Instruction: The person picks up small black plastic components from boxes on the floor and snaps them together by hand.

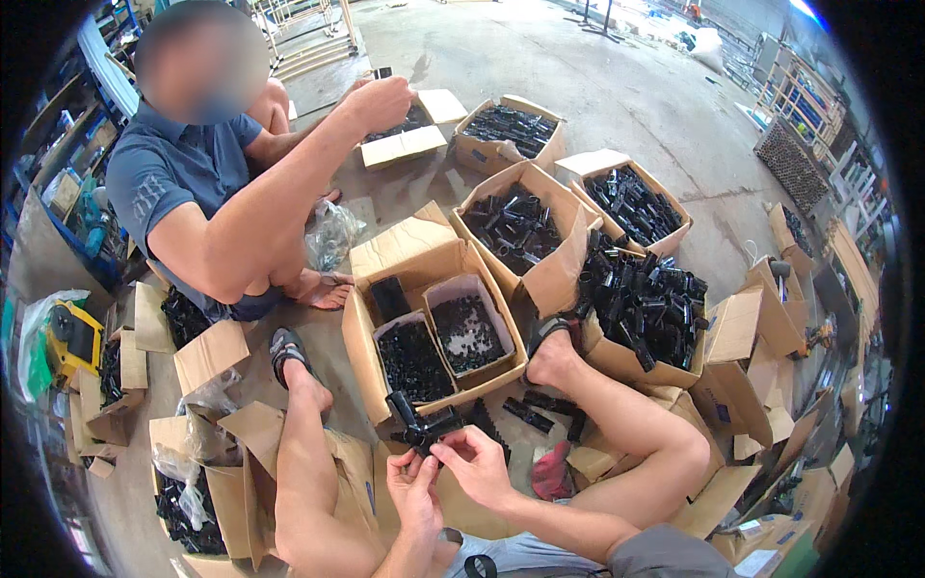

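Note:
A black branched tube fitting [420, 424] is held in front of my lap, its arms pointing up and to the right. My left hand [413, 489] pinches its lower side. The fingers of my right hand [473, 466] are closed at its right underside; any small part between the fingertips is hidden. Just beyond the fitting stands an open carton [361, 323] with two smaller boxes inside. Small black parts [414, 358] fill the left inner box, and more small parts [466, 328] partly cover the bottom of the right one.
Loose black fittings [530, 416] lie on the floor right of my hands. Cartons of black tube parts [644, 299] stand beyond my right leg. A co-worker [207, 183] sits at the left, arms raised, holding a small black part. More open cartons [226, 482] flank my left leg.

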Demonstrator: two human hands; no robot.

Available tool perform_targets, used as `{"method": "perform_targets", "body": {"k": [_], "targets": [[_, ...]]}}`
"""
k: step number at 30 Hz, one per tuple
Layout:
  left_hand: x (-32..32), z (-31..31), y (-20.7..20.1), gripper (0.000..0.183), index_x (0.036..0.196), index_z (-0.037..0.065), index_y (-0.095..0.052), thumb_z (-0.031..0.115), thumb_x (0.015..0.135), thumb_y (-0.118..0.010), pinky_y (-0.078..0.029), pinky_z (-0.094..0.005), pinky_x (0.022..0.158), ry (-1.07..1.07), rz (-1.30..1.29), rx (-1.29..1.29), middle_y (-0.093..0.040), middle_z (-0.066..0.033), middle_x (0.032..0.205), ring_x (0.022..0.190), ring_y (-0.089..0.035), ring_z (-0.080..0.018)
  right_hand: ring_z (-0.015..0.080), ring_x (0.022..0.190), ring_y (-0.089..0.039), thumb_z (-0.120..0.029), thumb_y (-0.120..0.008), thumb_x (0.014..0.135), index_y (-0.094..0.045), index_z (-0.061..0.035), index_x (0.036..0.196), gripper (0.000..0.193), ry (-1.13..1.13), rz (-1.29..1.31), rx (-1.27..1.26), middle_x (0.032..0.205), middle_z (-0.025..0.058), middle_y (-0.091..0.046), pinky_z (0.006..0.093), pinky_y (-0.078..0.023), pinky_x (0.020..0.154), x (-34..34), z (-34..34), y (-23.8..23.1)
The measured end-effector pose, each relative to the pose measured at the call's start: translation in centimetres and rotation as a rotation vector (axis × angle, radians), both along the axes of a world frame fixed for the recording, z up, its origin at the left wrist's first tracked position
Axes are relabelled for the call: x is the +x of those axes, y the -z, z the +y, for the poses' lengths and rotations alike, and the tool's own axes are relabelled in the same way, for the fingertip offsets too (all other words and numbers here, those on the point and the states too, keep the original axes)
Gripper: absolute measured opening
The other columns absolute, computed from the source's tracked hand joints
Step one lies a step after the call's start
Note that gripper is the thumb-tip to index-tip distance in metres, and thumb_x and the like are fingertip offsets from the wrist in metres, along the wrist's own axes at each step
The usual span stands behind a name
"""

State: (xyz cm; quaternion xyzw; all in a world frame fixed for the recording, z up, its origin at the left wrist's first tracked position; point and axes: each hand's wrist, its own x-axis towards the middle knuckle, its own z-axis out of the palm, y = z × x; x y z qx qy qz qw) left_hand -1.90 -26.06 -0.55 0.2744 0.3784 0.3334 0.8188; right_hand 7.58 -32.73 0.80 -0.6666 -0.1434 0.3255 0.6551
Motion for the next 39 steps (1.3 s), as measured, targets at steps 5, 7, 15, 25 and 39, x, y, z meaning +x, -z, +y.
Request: {"method": "perform_targets", "body": {"k": [5, 7, 15, 25, 39], "targets": [[-1.0, 0.2, 1.9, 0.031, 0.105, 0.01, -0.05, -0.007, 0.087, -0.069, -0.057, -0.0302, 0.085, 0.095, 0.062, 0.03, -0.068, -0.0108, 0.109, 0.098, -0.067, -0.0161, 0.0156, 0.098, -0.066, -0.006, -0.073, 0.089, -0.05, -0.0008, 0.13, 0.047, 0.208, 0.373, 0.303, 0.105, 0.0099, -0.066, 0.029, -0.056, 0.085, 2.1, -0.6, -1.2], [-0.6, -0.8, 1.7, 0.028, 0.105, 0.007, -0.053, -0.003, 0.088, -0.072, -0.056, -0.0309, 0.086, 0.199, 0.152, 0.015, -0.069, -0.0107, 0.109, 0.096, -0.067, -0.0158, 0.0128, 0.087, -0.066, -0.011, -0.076, 0.088, -0.058, -0.0004, 0.121, 0.039, -0.011, 0.177, 0.09, 0.099, 0.0098, -0.068, 0.0292, -0.056, 0.08, 4.0, -2.1, 2.1], [0.0, -1.4, 0.3, 0.041, 0.13, 0.007, -0.047, 0.012, 0.095, -0.068, -0.054, -0.0331, 0.096, 0.34, 0.224, -0.025, -0.063, -0.0127, 0.128, 0.113, -0.063, -0.0193, 0.0134, 0.076, -0.065, -0.016, -0.074, 0.09, -0.065, 0.0002, 0.113, 0.03, 0.229, 0.091, 0.012, 0.093, 0.0057, -0.069, 0.0279, -0.055, 0.07, 18.2, -1.6, 0.8], [-0.8, -1.4, 1.0, 0.024, 0.118, 0.006, -0.054, 0.012, 0.098, -0.063, -0.053, -0.0317, 0.088, 0.45, 0.301, -0.055, -0.068, -0.0146, 0.119, 0.102, -0.066, -0.0181, 0.0115, 0.071, -0.066, -0.012, -0.059, 0.1, -0.062, -0.0064, 0.111, 0.013, 0.717, -0.144, 0.124, 0.09, 0.0049, -0.068, 0.025, -0.052, 0.058, 24.0, -4.2, 5.1], [-1.0, -1.5, 3.8, 0.017, 0.113, 0.005, -0.06, 0.014, 0.099, -0.062, -0.051, -0.0273, 0.078, 0.488, 0.483, 0.109, -0.072, -0.0099, 0.106, 0.092, -0.067, -0.0131, 0.032, 0.094, -0.063, -0.018, -0.068, 0.088, -0.064, -0.0063, 0.102, 0.019, -0.351, -0.88, -0.523, 0.095, 0.0122, -0.063, 0.043, -0.053, 0.081, 5.1, -8.2, 11.7]]}}
